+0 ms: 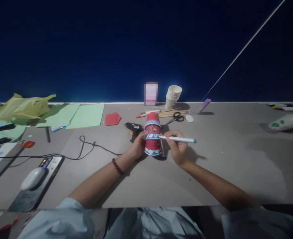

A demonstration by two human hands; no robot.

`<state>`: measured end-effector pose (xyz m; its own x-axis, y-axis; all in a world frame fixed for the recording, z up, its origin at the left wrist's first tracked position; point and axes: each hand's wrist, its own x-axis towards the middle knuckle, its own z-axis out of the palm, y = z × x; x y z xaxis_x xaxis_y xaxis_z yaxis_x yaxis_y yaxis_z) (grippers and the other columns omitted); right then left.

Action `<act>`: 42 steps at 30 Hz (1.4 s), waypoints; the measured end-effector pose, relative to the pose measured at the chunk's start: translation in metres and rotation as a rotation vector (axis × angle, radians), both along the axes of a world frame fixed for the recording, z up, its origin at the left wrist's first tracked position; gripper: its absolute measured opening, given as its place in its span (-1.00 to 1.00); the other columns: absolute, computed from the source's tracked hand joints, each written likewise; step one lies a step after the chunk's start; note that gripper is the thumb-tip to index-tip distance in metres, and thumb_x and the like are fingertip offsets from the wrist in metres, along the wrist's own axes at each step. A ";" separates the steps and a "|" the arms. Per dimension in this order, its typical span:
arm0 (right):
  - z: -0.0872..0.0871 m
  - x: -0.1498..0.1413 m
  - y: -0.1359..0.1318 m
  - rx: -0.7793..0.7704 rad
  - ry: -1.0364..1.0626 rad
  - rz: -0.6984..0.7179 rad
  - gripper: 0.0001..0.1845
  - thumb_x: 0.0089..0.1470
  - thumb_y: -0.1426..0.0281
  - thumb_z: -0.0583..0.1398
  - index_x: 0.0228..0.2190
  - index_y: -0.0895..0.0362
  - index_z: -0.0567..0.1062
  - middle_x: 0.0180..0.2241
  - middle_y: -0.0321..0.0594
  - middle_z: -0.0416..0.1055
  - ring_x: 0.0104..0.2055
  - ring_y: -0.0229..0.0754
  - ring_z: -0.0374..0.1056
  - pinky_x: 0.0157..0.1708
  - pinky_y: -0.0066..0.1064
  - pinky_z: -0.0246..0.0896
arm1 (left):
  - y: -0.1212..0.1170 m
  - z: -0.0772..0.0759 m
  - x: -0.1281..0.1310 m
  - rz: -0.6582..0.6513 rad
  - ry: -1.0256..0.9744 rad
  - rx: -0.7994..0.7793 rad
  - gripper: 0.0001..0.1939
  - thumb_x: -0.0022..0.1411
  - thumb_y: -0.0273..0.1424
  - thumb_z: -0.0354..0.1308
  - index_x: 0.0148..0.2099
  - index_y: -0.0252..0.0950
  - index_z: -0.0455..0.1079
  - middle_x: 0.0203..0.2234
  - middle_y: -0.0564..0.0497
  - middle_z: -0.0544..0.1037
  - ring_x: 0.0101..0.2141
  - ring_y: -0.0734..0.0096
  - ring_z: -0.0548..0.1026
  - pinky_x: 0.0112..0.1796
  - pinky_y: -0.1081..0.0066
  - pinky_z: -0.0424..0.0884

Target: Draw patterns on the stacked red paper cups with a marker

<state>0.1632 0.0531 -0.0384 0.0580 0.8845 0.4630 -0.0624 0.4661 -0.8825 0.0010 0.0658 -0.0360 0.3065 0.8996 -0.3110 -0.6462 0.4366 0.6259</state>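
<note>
Several red patterned paper cups with blue and white rims form a column in front of me. My left hand grips the column from its left side, thumb near the middle cup. A white marker with a teal end lies in the closed fingers of my right hand. Its tip meets, or nearly meets, the blue band of the middle cup. Just behind my left hand lies a black glue gun. Black scissors rest farther back, beside wooden sticks and a white disc.
Stacked white cups and a purple-capped tube stand near the wall. Red paper, green sheets and a yellow bag lie left. A black cable crosses toward the power strip, near a phone.
</note>
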 end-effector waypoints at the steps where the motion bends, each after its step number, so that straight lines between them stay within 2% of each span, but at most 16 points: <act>1: 0.000 0.000 0.000 -0.002 0.000 0.001 -0.95 0.17 0.33 0.23 -0.34 0.02 0.49 -0.36 -0.27 0.47 -0.25 -0.13 0.47 -0.20 -0.28 0.43 | 0.000 0.000 0.000 -0.001 0.000 -0.003 -0.64 0.03 -0.22 0.29 -0.26 -0.46 0.57 -0.35 -0.20 0.68 -0.26 0.09 0.63 -0.07 0.20 0.46; 12: -0.003 0.001 0.001 -0.022 0.023 0.047 -0.95 0.17 0.34 0.24 -0.34 0.04 0.51 -0.35 -0.25 0.50 -0.21 -0.10 0.49 -0.15 -0.23 0.44 | 0.001 -0.003 0.000 0.044 0.007 -0.006 -0.64 0.03 -0.23 0.31 -0.25 -0.46 0.57 -0.37 -0.21 0.67 -0.26 0.08 0.63 -0.06 0.20 0.45; 20: -0.001 0.001 0.001 -0.031 -0.003 -0.006 -0.92 0.17 0.30 0.23 -0.35 0.03 0.50 -0.37 -0.26 0.48 -0.25 -0.12 0.48 -0.17 -0.25 0.45 | -0.001 0.003 0.001 0.031 0.002 -0.007 -0.66 0.02 -0.25 0.30 -0.27 -0.46 0.57 -0.36 -0.22 0.67 -0.22 0.07 0.63 -0.02 0.20 0.44; 24: -0.002 0.001 0.001 -0.038 0.035 0.031 -0.93 0.16 0.31 0.23 -0.35 0.03 0.49 -0.36 -0.26 0.48 -0.24 -0.12 0.48 -0.11 -0.20 0.46 | -0.001 0.002 0.000 0.025 -0.018 -0.021 -0.68 0.02 -0.26 0.30 -0.26 -0.44 0.56 -0.35 -0.20 0.68 -0.21 0.04 0.63 -0.02 0.16 0.44; 29: -0.002 -0.001 0.001 -0.021 0.089 0.072 -0.94 0.17 0.36 0.23 -0.36 0.03 0.50 -0.36 -0.28 0.47 -0.24 -0.14 0.48 -0.08 -0.19 0.47 | 0.000 0.000 0.000 0.027 -0.009 -0.028 -0.66 0.01 -0.23 0.30 -0.27 -0.44 0.56 -0.37 -0.19 0.68 -0.27 0.09 0.63 -0.06 0.19 0.46; 36: -0.001 0.000 0.000 -0.025 0.031 0.041 -0.93 0.16 0.33 0.24 -0.37 0.04 0.51 -0.36 -0.25 0.50 -0.23 -0.11 0.49 -0.12 -0.19 0.46 | 0.000 -0.001 -0.001 0.039 0.024 -0.028 -0.65 0.00 -0.23 0.32 -0.26 -0.44 0.57 -0.38 -0.17 0.68 -0.30 0.12 0.63 -0.08 0.22 0.47; 42: -0.002 0.000 0.001 -0.018 0.037 0.052 -0.93 0.17 0.33 0.23 -0.35 0.03 0.50 -0.35 -0.24 0.50 -0.21 -0.10 0.49 -0.12 -0.19 0.46 | 0.000 0.000 -0.002 0.012 -0.005 0.001 -0.67 0.02 -0.23 0.30 -0.28 -0.42 0.56 -0.37 -0.19 0.68 -0.23 0.06 0.63 -0.03 0.18 0.44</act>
<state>0.1632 0.0537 -0.0405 0.0288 0.8951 0.4450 -0.1188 0.4451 -0.8876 -0.0006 0.0654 -0.0364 0.2972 0.9036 -0.3086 -0.6546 0.4281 0.6230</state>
